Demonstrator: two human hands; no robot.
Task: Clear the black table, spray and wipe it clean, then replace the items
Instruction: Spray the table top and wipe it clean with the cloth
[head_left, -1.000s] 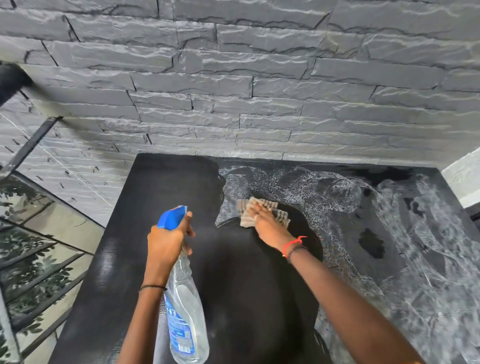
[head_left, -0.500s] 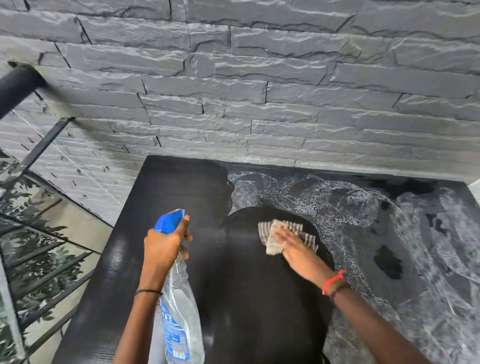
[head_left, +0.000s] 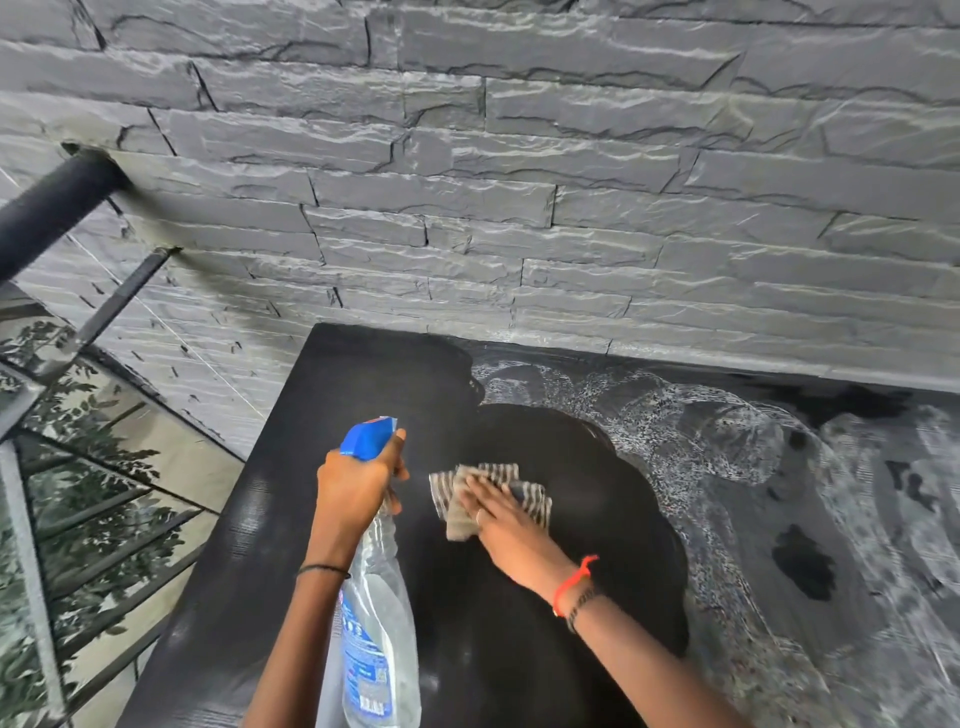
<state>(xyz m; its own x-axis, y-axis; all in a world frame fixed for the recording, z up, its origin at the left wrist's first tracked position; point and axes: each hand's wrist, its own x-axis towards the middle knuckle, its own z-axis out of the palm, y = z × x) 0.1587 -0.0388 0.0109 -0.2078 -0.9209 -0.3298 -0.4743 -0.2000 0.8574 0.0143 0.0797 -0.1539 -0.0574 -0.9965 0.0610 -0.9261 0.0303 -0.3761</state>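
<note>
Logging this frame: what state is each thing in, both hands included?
black table, partly wiped: dark at left and middle, whitish spray film on the right.
spray bottle, gripped at the neck.
cloth, flat on the table, pressed down.
left hand, grips the spray bottle.
right hand, fingers flat on the cloth.

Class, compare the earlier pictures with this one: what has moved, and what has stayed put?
The right hand slid the cloth over the black table towards the person, nearer the spray bottle. The left hand grips that bottle as before; nothing was let go.
</note>
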